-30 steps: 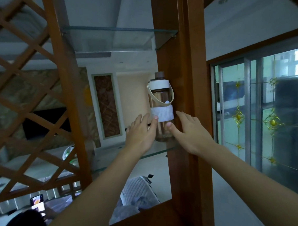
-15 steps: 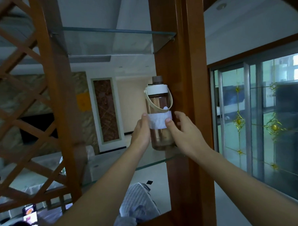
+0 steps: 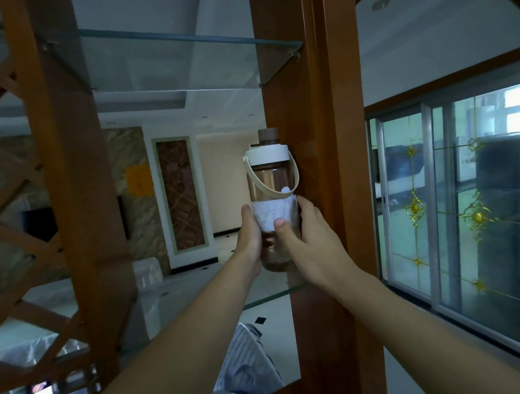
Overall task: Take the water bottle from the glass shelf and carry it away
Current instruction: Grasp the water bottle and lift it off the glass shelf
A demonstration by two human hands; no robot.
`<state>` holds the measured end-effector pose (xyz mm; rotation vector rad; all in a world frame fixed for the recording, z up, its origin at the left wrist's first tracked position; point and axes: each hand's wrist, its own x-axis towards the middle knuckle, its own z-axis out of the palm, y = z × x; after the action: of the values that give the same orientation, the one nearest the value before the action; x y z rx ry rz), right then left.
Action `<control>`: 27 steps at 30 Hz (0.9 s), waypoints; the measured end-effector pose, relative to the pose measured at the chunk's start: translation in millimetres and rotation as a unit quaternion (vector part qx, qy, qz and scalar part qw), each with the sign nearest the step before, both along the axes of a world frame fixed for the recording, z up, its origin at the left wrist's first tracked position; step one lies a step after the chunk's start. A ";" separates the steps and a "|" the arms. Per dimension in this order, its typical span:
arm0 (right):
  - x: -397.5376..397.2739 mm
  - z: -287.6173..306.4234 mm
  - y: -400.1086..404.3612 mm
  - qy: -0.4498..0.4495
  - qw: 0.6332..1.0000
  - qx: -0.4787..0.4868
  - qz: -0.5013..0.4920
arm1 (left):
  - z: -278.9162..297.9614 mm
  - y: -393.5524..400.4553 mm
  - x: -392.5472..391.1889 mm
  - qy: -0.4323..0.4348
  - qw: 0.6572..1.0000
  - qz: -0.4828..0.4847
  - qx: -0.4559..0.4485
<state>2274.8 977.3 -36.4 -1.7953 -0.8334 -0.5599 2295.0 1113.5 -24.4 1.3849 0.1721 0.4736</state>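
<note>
The water bottle (image 3: 270, 181) is clear brown plastic with a white lid, a brown cap, a cream carry strap and a white band round its middle. It is upright and held a little above the lower glass shelf (image 3: 266, 296), close to the wooden post. My left hand (image 3: 250, 236) grips its left side, thumb up along the band. My right hand (image 3: 304, 239) wraps its right side, thumb on the front. The bottle's base shows between both hands.
A thick wooden post (image 3: 326, 164) stands right behind the bottle. An upper glass shelf (image 3: 186, 48) hangs overhead. A wooden lattice frame (image 3: 58, 176) is at the left. Sliding glass doors (image 3: 461, 203) fill the right side. Beneath the shelf I see striped fabric (image 3: 245, 364).
Both hands went from open beside the bottle to closed around it. The bottle has risen off the lower glass shelf and come slightly toward me.
</note>
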 end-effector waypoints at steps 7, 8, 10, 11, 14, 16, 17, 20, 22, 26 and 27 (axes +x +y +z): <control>5.9 -3.6 1.6 -0.006 1.000 -0.004 -0.008 | -9.2 6.5 20.4 -0.024 0.999 -0.030 -0.029; 6.6 -3.6 1.9 -0.004 1.000 -0.003 -0.007 | -9.8 6.9 21.1 -0.024 0.999 -0.032 -0.027; 7.2 -3.7 3.1 0.001 1.000 0.000 -0.003 | -11.0 7.7 23.3 -0.026 0.999 -0.038 -0.029; 7.1 -3.9 4.0 -0.001 1.000 0.002 -0.003 | -11.6 8.2 24.2 -0.025 0.998 -0.041 -0.027; 8.2 -4.5 6.9 -0.004 1.000 0.005 -0.006 | -11.9 8.5 23.7 -0.024 0.999 -0.029 -0.013; 9.3 -4.4 8.2 -0.002 1.000 0.005 -0.006 | -11.0 8.2 24.2 -0.018 0.999 -0.022 -0.014; 9.9 -4.1 8.8 -0.002 1.000 0.006 -0.005 | -10.8 8.6 24.7 -0.015 1.000 -0.018 -0.017; 11.5 -1.7 10.7 0.001 1.000 0.019 0.006 | -11.5 9.3 26.6 -0.017 0.999 0.001 -0.031; 13.7 0.3 12.3 0.010 0.999 0.030 0.013 | -12.9 8.7 24.0 -0.027 0.999 0.006 -0.038; 18.9 1.3 17.8 0.053 0.995 0.077 0.037 | -13.0 9.5 17.2 -0.036 0.997 0.016 -0.061; 19.5 1.3 19.5 0.059 0.994 0.085 0.041 | -12.4 9.1 15.3 -0.034 0.997 0.016 -0.065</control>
<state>2294.2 996.8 -35.1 -1.6147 -0.7518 -0.4545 2310.3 1122.6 -36.8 1.2380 0.1668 0.5260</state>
